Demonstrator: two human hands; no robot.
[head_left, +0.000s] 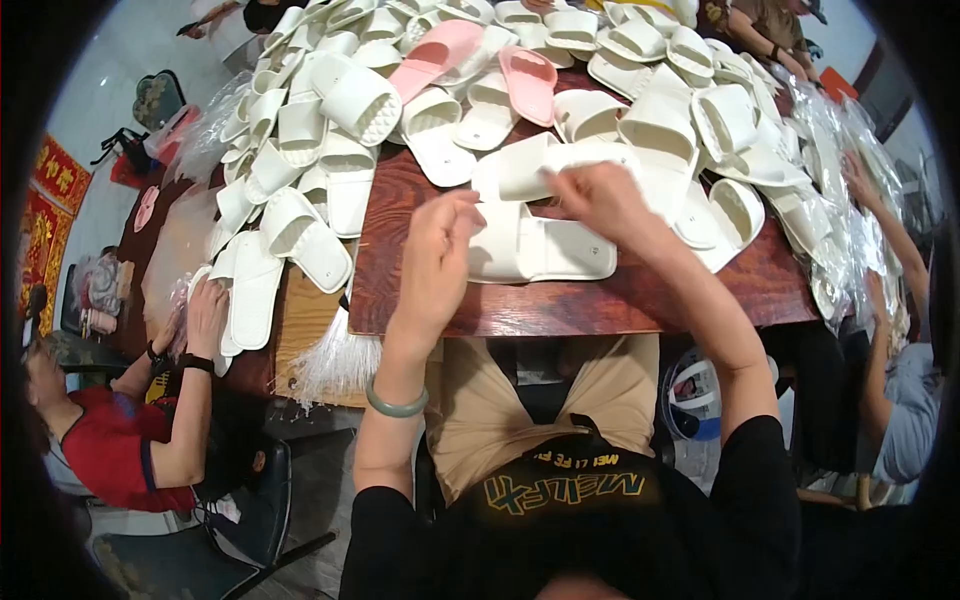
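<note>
A pair of white slippers lies side by side in front of me: the nearer slipper (570, 252) lies flat on the table, and the farther slipper (515, 172) is partly covered by my right hand. My left hand (436, 250) is raised at the pair's left end, fingers curled in and thumb against them. My right hand (602, 205) hovers over the pair with its fingers pinched together, pointing toward the left hand. Whatever either hand holds is too small or hidden to make out.
A big heap of white slippers (360, 95) covers the far table, with a pink slipper (528, 85) among them. White plastic strands (340, 360) hang off the left corner. Co-workers' hands (205, 315) handle slippers at left; clear bags (825, 240) lie at right.
</note>
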